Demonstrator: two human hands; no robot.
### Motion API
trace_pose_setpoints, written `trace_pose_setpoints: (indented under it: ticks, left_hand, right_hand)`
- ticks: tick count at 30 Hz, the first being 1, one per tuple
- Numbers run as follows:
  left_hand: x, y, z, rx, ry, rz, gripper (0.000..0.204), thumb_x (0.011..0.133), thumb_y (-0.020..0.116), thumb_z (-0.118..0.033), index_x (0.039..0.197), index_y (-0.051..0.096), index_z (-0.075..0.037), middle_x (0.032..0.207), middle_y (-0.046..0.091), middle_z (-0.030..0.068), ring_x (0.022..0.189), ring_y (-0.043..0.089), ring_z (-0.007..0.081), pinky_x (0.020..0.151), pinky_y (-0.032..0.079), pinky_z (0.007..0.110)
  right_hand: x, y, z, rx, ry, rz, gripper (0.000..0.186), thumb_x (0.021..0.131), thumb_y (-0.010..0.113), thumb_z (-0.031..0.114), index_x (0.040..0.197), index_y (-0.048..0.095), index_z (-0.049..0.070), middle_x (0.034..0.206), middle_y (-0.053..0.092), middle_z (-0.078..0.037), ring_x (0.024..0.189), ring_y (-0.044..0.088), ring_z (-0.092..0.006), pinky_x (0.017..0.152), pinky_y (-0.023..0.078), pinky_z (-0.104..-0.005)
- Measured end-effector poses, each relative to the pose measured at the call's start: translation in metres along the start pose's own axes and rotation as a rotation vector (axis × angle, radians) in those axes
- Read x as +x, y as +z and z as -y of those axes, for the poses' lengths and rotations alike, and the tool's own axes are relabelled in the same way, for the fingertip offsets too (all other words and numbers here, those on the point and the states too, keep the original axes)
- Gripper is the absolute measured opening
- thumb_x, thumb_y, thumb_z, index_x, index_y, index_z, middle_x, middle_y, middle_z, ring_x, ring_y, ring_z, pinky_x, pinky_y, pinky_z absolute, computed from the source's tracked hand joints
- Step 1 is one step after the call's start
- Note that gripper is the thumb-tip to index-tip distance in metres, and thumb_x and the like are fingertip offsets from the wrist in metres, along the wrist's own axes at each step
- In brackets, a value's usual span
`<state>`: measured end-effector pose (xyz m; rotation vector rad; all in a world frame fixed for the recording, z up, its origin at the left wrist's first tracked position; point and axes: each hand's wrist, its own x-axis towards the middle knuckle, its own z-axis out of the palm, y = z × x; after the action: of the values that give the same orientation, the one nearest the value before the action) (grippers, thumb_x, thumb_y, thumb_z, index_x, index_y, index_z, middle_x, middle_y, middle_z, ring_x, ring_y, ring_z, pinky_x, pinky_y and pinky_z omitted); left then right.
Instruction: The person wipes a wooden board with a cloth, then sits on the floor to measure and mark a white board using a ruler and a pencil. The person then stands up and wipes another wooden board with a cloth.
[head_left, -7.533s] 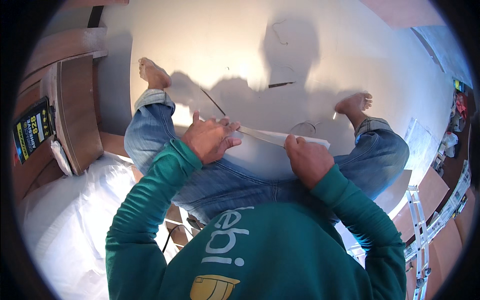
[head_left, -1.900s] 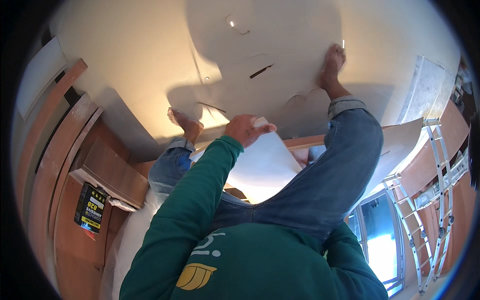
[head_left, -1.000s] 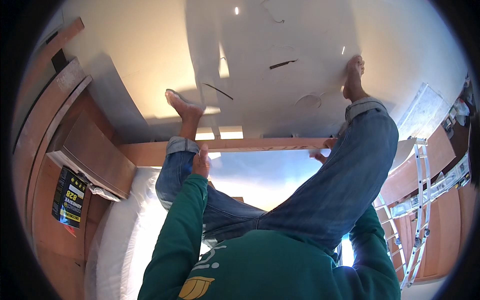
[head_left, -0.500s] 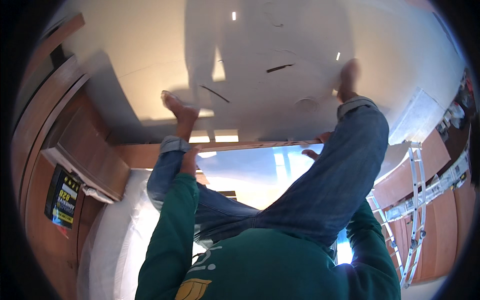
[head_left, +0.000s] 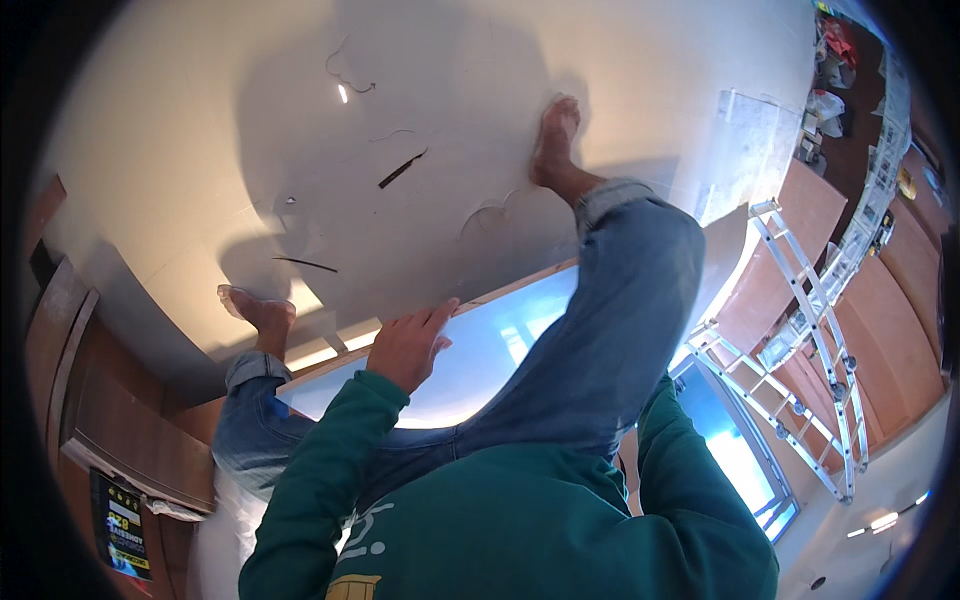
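Pale floor (head_left: 660,90) spreads beyond the glossy panel (head_left: 480,347); my left hand (head_left: 405,352) is at its far edge, my right hand hidden, either's grip I cannot tell

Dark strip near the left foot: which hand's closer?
Left. The left hand is pictured below and right of the dark strip; the right hand is hidden, apparently behind the right leg, farther off.

The left hand (head_left: 405,350) is at the far edge of a glossy panel (head_left: 482,358) (bright reflections streak it).
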<state>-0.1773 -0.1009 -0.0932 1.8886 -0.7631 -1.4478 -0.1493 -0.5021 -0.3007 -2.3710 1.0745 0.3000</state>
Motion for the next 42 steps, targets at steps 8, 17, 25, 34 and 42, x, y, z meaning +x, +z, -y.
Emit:
trace_pose_setpoints:
  ticks: [8, 17, 25, 34, 42]
  left_hand:
    - [-0.005, 0.007, -0.008, 0.146, 0.012, -0.199, 0.065, 0.086, 0.079, -0.016, 0.146, 0.058, -0.02, 0.132, 0.069, 0.0104, 0.104, 0.068, 0.0328, 0.099, 0.051, 0.051]
    - [0.012, -0.017, -0.23, 0.603, 0.049, -0.488, 0.046, 0.087, 0.07, -0.017, 0.127, 0.067, 0.003, 0.136, 0.063, 0.0255, 0.114, 0.067, 0.044, 0.105, 0.05, 0.056]
    - [-0.068, 0.027, -0.338, 0.74, 0.328, -0.532, 0.049, 0.087, 0.073, -0.019, 0.13, 0.065, 0.002, 0.136, 0.063, 0.0264, 0.116, 0.067, 0.0431, 0.104, 0.051, 0.051]
    - [-0.186, 0.018, -0.371, 0.706, 0.358, -0.493, 0.052, 0.087, 0.076, -0.02, 0.133, 0.064, 0.001, 0.135, 0.064, 0.0274, 0.117, 0.066, 0.042, 0.103, 0.052, 0.045]
    - [-0.142, -0.078, -0.234, 0.269, 0.131, -0.558, 0.053, 0.101, 0.071, -0.032, 0.142, 0.059, -0.003, 0.136, 0.064, 0.0179, 0.12, 0.065, 0.032, 0.101, 0.055, 0.043]
  right_hand:
    - [-0.036, -0.052, 0.023, -0.031, -0.06, -0.02, 0.041, 0.103, 0.054, 0.041, 0.13, 0.064, 0.011, 0.133, 0.061, -0.012, 0.135, 0.05, -0.0311, 0.118, 0.037, -0.0535]
    - [-0.256, -0.27, 0.136, -0.215, 0.18, -0.034, 0.037, 0.104, 0.057, 0.036, 0.127, 0.07, 0.01, 0.131, 0.067, -0.013, 0.134, 0.055, -0.0333, 0.117, 0.041, -0.0553]
    - [-0.419, -0.364, 0.177, -0.49, 0.131, 0.109, 0.032, 0.098, 0.062, 0.025, 0.125, 0.073, 0.013, 0.122, 0.072, -0.013, 0.123, 0.063, -0.0307, 0.107, 0.049, -0.0485]
    - [-0.385, -0.311, -0.187, -0.703, 0.127, 0.339, 0.028, 0.101, 0.052, 0.025, 0.112, 0.074, 0.013, 0.104, 0.075, -0.017, 0.097, 0.071, -0.0358, 0.088, 0.055, -0.0504]
    - [-0.351, -0.382, -0.178, 1.131, -0.112, -0.137, 0.012, 0.101, 0.059, 0.012, 0.11, 0.054, 0.005, 0.085, 0.067, -0.008, 0.058, 0.06, -0.0126, 0.052, 0.052, -0.0283]
